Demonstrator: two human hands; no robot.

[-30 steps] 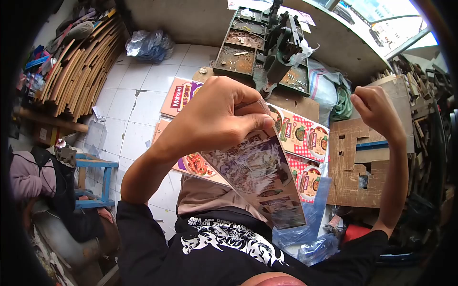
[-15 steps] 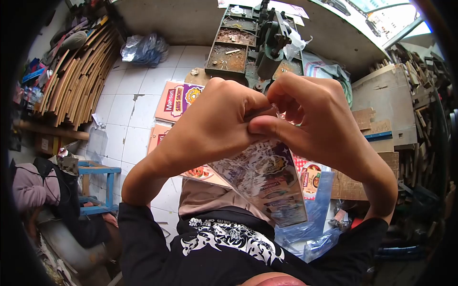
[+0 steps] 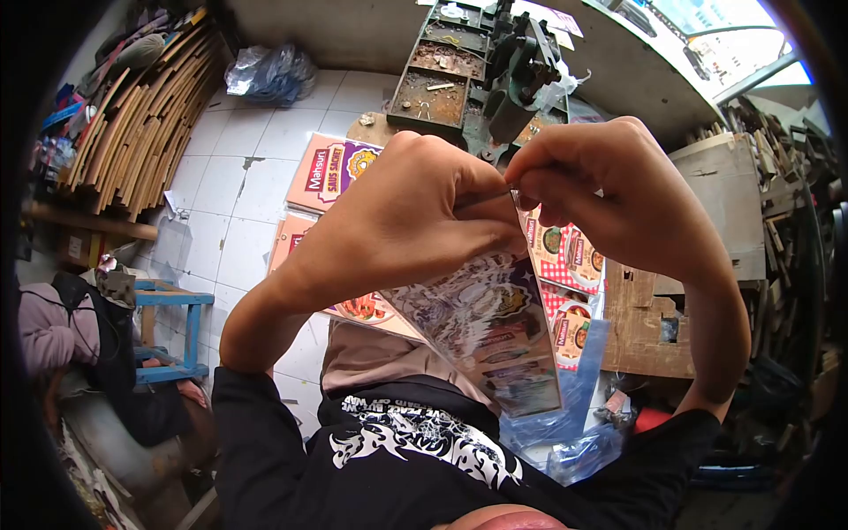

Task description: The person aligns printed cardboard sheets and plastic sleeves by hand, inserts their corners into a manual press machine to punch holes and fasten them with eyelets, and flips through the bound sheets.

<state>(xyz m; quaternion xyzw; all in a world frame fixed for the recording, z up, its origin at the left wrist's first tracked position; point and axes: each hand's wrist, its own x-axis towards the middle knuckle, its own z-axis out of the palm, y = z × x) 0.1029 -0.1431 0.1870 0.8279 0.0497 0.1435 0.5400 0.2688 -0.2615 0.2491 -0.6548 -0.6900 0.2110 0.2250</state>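
My left hand [image 3: 415, 212] is closed on the top corner of a glossy printed sheet [image 3: 495, 331], which hangs down at a slant over my lap. My right hand [image 3: 592, 190] is pinched at that same corner, its fingertips close to those of my left hand. What it grips there is too small to make out. Behind my left hand lie pink-orange Mahsuri printed pieces [image 3: 325, 172]. Red-checked Mahsuri pieces [image 3: 579, 258] show below my right hand.
A black metal press [image 3: 521, 84] stands ahead, with compartment trays [image 3: 433, 93] beside it. Cardboard sheets [image 3: 141, 124] lean at the left above a blue stool frame [image 3: 190, 331]. Clear plastic [image 3: 583, 455] and a brown board [image 3: 640, 331] lie at the right.
My right hand has come in from the far right to meet my left hand at the sheet's corner. Since half a second ago, its fingers have drawn closer together. The sheet still hangs from my left hand.
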